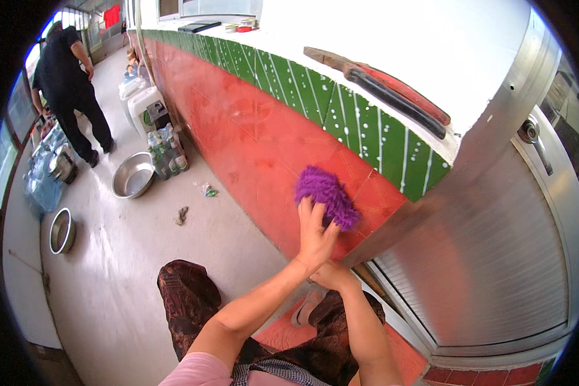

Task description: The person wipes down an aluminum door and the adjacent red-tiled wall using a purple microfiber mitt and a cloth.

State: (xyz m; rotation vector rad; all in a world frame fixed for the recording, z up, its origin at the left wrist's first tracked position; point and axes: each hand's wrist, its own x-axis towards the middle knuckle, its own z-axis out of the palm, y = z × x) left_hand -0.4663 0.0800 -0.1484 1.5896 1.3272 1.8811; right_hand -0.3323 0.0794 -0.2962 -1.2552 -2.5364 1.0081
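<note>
My left hand (316, 234) grips a shaggy purple cloth (325, 195), perhaps a microfibre mitt, and presses it to the red tiled wall (251, 140) near its right-hand corner. Just below, by my left wrist, is my right hand (330, 275); the left forearm and wrist partly cover it, so its fingers and anything in them cannot be made out. Above the red tiles runs a band of green tiles (337, 111) with white streaks and dots. On the white ledge over it lies a hand tool with one red and one black handle (395, 101), apparently garden shears.
A metal door (502, 241) stands at right. On the floor at left are a steel basin (134, 176), a second basin (62, 231), packed bottles (166, 154) and white plastic jugs (144, 106). Another person (67, 77) in dark clothes stands at upper left.
</note>
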